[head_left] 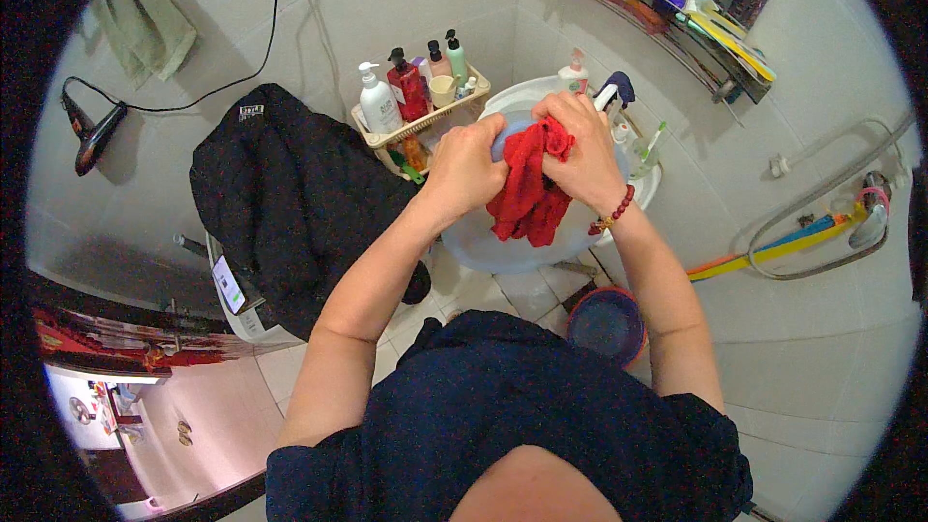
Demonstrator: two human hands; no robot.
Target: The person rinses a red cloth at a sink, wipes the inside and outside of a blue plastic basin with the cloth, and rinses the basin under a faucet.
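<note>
A wet-looking red cloth is bunched up between my two hands, its lower part hanging loose. My right hand is closed around its upper end, with a twisted fold showing beside the fingers. My left hand is curled at the cloth's left edge and grips it; its fingertips are partly hidden. Below both hands lies a pale, translucent plastic basin, over the white sink. A bluish patch shows between my hands, and I cannot make out what it is.
A cream rack of pump bottles stands beyond my left hand. Black padded clothing covers something at the left, near a phone. A blue bucket is on the floor. The glass shelf and shower hose are at right.
</note>
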